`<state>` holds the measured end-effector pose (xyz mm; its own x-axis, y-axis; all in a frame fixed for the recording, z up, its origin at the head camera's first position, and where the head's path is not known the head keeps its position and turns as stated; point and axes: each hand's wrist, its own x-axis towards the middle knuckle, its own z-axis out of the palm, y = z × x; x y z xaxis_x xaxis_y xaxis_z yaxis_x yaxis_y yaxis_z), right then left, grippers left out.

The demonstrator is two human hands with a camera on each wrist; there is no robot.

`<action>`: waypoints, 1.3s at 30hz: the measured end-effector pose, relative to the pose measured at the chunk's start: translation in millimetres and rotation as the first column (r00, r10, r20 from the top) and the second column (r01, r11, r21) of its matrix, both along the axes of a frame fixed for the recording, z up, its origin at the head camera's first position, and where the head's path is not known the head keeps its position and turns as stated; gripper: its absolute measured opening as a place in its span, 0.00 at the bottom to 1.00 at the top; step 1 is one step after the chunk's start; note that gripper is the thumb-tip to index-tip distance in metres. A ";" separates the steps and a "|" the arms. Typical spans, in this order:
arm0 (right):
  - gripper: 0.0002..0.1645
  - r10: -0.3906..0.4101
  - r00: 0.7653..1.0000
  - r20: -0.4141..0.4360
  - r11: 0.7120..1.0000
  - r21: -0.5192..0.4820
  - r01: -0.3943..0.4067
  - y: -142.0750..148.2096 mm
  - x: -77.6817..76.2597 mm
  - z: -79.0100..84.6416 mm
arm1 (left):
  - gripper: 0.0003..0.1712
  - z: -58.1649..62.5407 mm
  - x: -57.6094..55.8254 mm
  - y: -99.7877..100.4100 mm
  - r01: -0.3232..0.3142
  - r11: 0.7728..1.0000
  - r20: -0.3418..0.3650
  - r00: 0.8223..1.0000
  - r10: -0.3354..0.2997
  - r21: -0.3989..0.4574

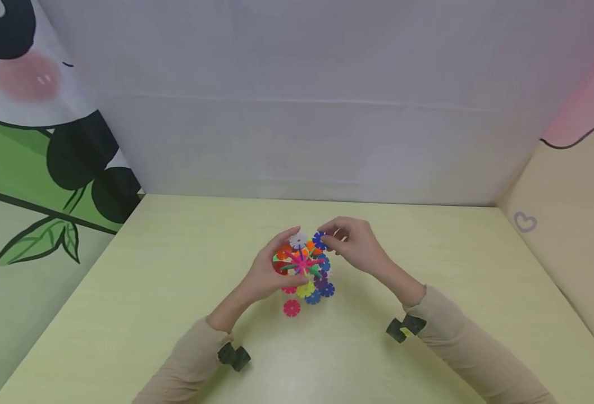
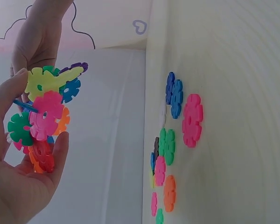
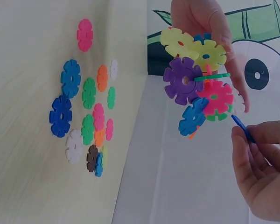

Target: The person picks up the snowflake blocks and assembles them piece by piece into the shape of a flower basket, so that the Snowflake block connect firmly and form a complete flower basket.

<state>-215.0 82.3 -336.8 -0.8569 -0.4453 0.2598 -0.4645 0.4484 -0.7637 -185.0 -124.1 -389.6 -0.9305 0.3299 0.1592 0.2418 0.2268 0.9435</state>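
A multicoloured cluster of interlocked, notched plastic discs (image 2: 51,122), probably light, stiff and best held near its core, is gripped by the left hand (image 1: 265,274); the right hand (image 1: 355,242) pinches a dark blue notched disc (image 3: 241,126), both above the pale yellow desk (image 1: 176,280).

Closed in at top by a creased grey wall (image 1: 317,151), at left by a green wall (image 1: 49,314) with a cartoon face (image 1: 4,104), at right by a pink-and-cream wall (image 1: 570,185); filled below by a pale yellow table (image 1: 150,280)

Smooth plastic discs (image 3: 175,84), cloth sleeves (image 1: 471,342)
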 end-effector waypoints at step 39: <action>0.13 -0.052 0.994 -0.100 0.968 -0.251 0.026 -14.8 16.8 -32.1 | 0.26 19.8 2.9 13.6 -0.160 0.978 0.016 0.987 0.159 0.134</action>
<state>-198.2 67.5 -368.9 -0.8343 -0.3219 0.4475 -0.5339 0.2697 -0.8014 -182.1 -110.6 -369.8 -0.9703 0.1532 0.1873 0.2080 0.1326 0.9691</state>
